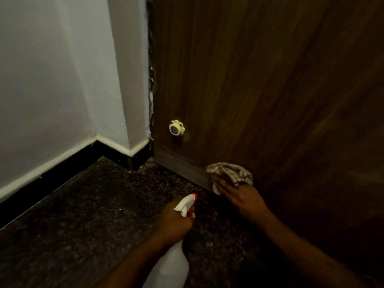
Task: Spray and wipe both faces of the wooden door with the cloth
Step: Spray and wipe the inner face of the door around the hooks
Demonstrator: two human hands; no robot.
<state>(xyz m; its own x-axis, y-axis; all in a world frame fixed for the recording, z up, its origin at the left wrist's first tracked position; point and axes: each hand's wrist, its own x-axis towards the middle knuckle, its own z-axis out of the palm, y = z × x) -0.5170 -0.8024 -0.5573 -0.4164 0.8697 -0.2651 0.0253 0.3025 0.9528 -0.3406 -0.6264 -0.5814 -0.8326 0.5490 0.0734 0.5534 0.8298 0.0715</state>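
The dark brown wooden door (259,80) fills the right half of the view, reaching down to the floor. My right hand (242,197) presses a crumpled striped grey cloth (232,172) against the door's bottom strip, fingers spread over it. My left hand (176,222) grips the neck of a white spray bottle (168,265) with a white and red nozzle (187,203), held low over the floor and pointing toward the door's foot.
A small cream, flower-shaped magnetic door stop (176,127) sticks out of the door near its lower left edge. A white wall (52,80) with black skirting (52,181) forms a corner at left. Dark speckled stone floor (83,215) lies below.
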